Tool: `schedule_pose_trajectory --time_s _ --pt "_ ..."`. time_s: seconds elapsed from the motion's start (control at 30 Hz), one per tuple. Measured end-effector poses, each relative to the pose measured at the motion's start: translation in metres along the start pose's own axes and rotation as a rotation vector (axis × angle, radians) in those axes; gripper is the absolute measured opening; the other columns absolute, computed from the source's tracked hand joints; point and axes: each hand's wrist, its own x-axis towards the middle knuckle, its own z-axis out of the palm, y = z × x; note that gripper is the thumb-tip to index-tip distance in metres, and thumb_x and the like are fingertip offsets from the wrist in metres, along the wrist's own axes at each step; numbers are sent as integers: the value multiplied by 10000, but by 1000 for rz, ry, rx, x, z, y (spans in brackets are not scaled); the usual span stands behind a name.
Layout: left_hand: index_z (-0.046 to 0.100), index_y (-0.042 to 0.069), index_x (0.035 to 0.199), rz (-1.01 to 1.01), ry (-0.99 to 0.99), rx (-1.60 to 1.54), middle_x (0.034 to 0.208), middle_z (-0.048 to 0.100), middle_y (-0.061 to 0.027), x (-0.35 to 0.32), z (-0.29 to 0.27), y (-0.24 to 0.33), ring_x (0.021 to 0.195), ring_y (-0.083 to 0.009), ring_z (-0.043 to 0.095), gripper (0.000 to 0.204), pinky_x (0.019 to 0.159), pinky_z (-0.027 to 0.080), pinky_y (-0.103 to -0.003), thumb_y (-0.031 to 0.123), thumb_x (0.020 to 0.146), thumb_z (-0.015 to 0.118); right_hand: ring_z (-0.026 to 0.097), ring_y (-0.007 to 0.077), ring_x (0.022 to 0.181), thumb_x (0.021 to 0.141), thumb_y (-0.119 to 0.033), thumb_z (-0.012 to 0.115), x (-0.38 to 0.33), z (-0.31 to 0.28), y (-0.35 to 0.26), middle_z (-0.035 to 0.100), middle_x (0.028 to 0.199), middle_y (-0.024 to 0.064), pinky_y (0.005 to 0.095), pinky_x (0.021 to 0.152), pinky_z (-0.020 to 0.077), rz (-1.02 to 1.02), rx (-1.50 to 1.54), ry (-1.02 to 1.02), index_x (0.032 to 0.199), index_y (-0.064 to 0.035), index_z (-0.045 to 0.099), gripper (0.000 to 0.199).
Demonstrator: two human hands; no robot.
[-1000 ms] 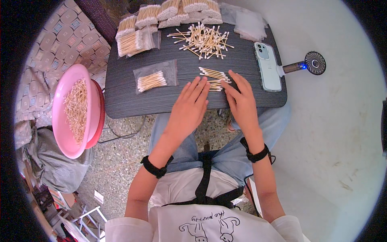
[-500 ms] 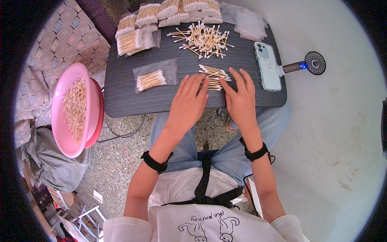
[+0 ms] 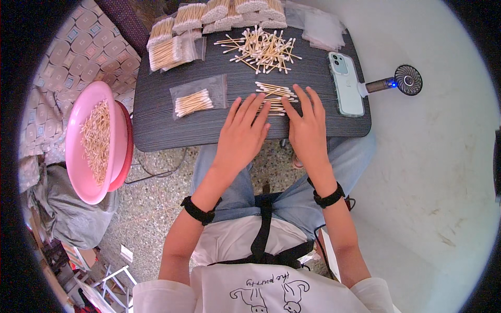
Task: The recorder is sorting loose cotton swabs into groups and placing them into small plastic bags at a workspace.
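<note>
I keep my left hand (image 3: 241, 134) and right hand (image 3: 306, 127) flat, fingers spread, holding nothing — squaring the small swab bundle (image 3: 274, 96) near the table's (image 3: 156, 130) front edge, gently.

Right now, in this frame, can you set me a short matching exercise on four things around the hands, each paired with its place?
Things:
1. loose heap of cotton swabs
2. phone
3. pink basin
4. small bag of swabs

Places:
A. on the floor to the person's left
B. at the table's right edge
C. left of the left hand
D. far side of the table, beyond both hands

Pairs: 1-D, 2-B, 3-A, 4-C
</note>
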Motion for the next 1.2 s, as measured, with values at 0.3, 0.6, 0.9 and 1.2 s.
schedule_pose_trajectory --time_s 0.3,0.6,0.9,1.2 --pt "454 18 1355 -69 36 -182 1378 482 -173 9 1 -2 1301 -325 448 444 1130 311 -455 125 932 535 377 411 1334 865 18 520 -3 13 4 428 1438 178 475 1097 337 121 191 57 1355 -56 503 497" --pt "565 24 1204 1 57 -262 1211 546 -141 20 3 -10 1164 -338 531 382 1087 387 -446 -30 826 569 400 402 1311 869 -12 565 6 10 5 451 1413 163 475 1074 358 87 176 -33 1362 -73 500 501" --pt "598 26 1147 -25 32 -469 1180 568 -140 22 2 -17 1164 -347 525 347 1057 396 -422 -59 814 554 523 333 1134 811 -46 674 23 6 14 596 1192 99 435 969 423 44 212 82 1034 -65 682 224" --pt "585 30 1189 -115 106 -559 1161 573 -152 20 3 -16 1127 -342 541 328 982 435 -408 -36 870 545 538 314 1079 814 -62 664 31 2 16 598 1109 94 429 927 432 14 232 32 916 -44 637 107"
